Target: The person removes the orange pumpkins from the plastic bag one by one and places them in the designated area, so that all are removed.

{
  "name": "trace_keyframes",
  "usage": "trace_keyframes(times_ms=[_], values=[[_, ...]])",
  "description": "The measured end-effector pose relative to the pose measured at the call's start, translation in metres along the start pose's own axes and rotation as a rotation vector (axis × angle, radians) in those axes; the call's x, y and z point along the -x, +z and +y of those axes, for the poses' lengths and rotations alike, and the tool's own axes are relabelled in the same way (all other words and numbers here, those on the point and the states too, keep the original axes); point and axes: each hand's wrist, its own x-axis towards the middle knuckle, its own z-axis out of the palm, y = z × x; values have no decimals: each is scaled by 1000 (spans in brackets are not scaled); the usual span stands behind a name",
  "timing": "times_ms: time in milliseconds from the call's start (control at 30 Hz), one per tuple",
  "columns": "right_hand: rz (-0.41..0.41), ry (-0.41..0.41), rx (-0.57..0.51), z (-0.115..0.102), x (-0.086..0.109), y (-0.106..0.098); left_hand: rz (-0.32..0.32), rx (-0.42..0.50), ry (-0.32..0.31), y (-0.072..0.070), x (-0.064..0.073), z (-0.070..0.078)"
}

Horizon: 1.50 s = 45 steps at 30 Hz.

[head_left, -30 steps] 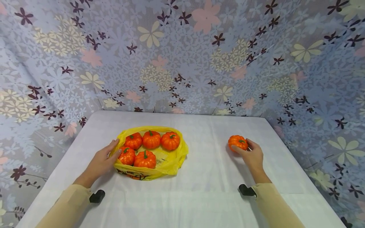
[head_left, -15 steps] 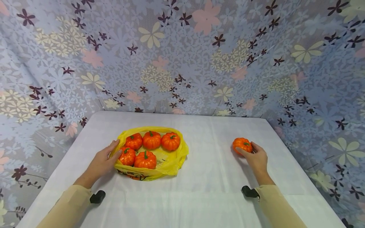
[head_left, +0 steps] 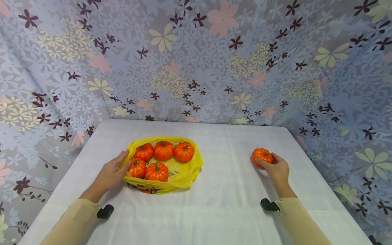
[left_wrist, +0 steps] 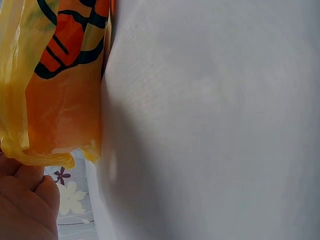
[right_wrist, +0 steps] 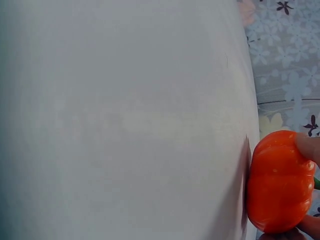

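Observation:
A yellow plastic bag stands wide open on the left side of the table, its dark print showing in the left wrist view. Inside it are several small orange pumpkins with green stems. My left hand grips the bag's left rim, thumb over the edge beside the nearest pumpkin. On the right, my right hand holds another orange pumpkin between thumb and fingers. In the right wrist view this orange pumpkin is low at the tabletop, its shadow right beside it; the palm is out of frame there.
A white cloth covers the table, whose far edge meets a flowered fabric backdrop. Bare cloth lies between the bag and the right hand. Each sleeve has a black wrist device at its cuff.
My right hand has shifted right and slightly nearer to me, with the pumpkin in it. The left hand and the bag stay where they were.

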Motion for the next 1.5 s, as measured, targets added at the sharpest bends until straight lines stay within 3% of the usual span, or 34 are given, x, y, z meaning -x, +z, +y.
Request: trace_keyframes(times_ms=[1100,1500], values=[[-23,-15,107,-5,2,-2,25,18,58,-1,2,-3],[19,-93,122,-8,2,-6,21,13,53,-1,2,-3]])
